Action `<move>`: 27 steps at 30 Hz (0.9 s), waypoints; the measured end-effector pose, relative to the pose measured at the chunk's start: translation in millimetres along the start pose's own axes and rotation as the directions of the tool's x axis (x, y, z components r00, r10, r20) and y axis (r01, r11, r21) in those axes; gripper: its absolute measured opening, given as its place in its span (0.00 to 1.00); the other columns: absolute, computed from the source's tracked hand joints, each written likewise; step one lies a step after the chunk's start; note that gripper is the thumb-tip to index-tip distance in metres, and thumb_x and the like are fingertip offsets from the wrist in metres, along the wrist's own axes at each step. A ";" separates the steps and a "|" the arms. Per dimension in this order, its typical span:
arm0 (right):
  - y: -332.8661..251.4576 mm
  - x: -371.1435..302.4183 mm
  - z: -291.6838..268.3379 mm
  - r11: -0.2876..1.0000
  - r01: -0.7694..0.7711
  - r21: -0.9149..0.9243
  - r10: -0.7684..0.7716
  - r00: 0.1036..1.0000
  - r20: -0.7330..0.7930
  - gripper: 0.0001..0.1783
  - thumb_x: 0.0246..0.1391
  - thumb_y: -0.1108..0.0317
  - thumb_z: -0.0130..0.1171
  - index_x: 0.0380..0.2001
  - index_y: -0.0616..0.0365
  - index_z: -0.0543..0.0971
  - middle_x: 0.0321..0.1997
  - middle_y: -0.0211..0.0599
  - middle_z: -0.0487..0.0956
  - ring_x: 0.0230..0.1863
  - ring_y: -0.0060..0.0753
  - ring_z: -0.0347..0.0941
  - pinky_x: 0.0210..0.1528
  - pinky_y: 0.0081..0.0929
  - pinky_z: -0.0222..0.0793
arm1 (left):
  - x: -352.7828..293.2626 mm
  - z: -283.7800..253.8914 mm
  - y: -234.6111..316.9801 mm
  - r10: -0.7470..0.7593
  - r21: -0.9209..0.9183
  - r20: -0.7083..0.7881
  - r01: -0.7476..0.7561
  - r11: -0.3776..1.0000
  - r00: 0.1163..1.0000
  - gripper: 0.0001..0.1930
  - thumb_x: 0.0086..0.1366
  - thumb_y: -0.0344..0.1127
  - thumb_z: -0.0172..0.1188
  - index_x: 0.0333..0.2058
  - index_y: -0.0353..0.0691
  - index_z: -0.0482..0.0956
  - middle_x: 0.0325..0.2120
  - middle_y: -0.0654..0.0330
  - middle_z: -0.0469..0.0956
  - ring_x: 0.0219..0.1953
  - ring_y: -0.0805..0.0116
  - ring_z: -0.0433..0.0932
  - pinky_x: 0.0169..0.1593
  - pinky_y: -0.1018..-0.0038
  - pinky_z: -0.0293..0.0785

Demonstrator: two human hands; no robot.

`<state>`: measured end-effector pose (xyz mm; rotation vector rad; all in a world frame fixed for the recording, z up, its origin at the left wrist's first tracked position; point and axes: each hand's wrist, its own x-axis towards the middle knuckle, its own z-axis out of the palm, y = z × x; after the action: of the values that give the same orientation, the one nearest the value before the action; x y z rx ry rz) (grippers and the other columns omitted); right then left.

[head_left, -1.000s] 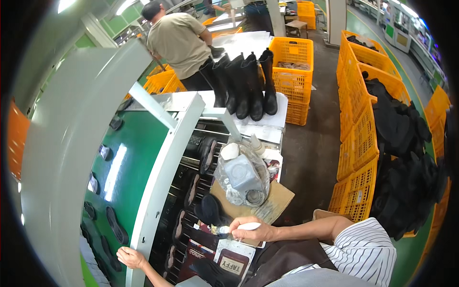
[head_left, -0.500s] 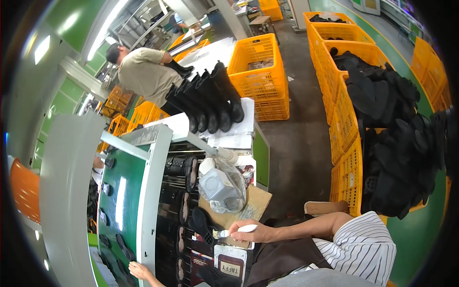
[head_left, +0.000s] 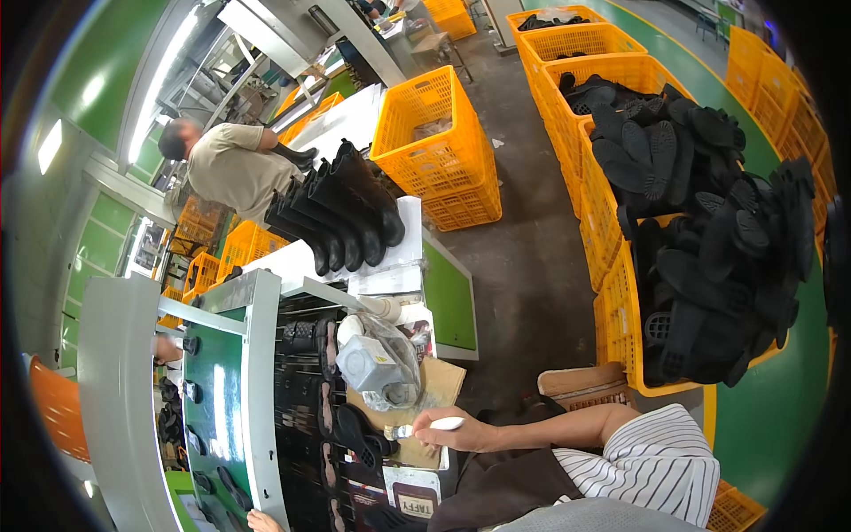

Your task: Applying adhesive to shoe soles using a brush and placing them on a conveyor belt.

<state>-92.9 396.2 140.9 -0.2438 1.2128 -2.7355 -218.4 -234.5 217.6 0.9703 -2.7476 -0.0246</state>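
My right hand (head_left: 452,431) is closed around a small brush (head_left: 446,424) with a white handle. The bristles point left, close to a black shoe sole (head_left: 358,433) that lies beside the brown board (head_left: 441,381); I cannot tell if they touch it. At the lower edge of the view, my left hand (head_left: 262,521) lies on the pale rim of the green conveyor belt (head_left: 213,390). Its fingers are stretched out, partly cut off, with nothing seen in them. Another sole (head_left: 233,487) rests on the belt just above it.
A plastic-wrapped container (head_left: 368,362) stands on the board. Black boots (head_left: 355,195) line the white table, where a co-worker (head_left: 232,168) stands. Yellow crates (head_left: 612,332) heaped with black soles (head_left: 700,266) run along the right. A rack of soles (head_left: 301,390) borders the conveyor.
The view has shifted, so most things sit further left. My left hand has slid down toward the picture's lower edge. The brush stays in my right hand, near the sole.
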 end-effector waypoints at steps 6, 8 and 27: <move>6.6 1.5 -2.7 0.999 -0.046 -0.005 0.047 0.998 0.033 0.10 0.58 0.63 0.55 0.39 0.57 0.74 0.30 0.23 0.74 0.30 0.12 0.68 0.31 0.14 0.66 | 0.2 2.9 -30.6 0.001 -0.098 -0.040 -0.004 0.995 0.999 0.35 0.57 0.55 0.59 0.55 0.33 0.66 0.52 0.38 0.66 0.55 0.40 0.64 0.60 0.58 0.57; 1.6 3.0 0.2 0.997 -0.041 -0.067 0.044 0.998 0.035 0.10 0.58 0.64 0.55 0.39 0.58 0.74 0.30 0.24 0.73 0.30 0.13 0.69 0.31 0.14 0.66 | -2.9 3.3 -47.2 0.027 -0.128 -0.134 -0.044 0.991 0.991 0.38 0.55 0.56 0.61 0.57 0.32 0.65 0.54 0.37 0.66 0.57 0.40 0.63 0.61 0.58 0.57; 66.4 73.8 73.5 0.952 -0.234 -0.198 0.264 0.954 0.139 0.08 0.58 0.70 0.53 0.38 0.64 0.73 0.31 0.33 0.76 0.30 0.18 0.70 0.35 0.17 0.69 | -38.0 6.8 5.1 0.091 0.012 -0.778 -0.130 0.992 0.622 0.09 0.62 0.36 0.49 0.28 0.38 0.74 0.27 0.53 0.72 0.33 0.50 0.70 0.38 0.59 0.66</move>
<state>-146.0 284.8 146.9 -0.3057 1.3442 -2.3446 -194.3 -207.3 203.6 0.5810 -1.9586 0.2898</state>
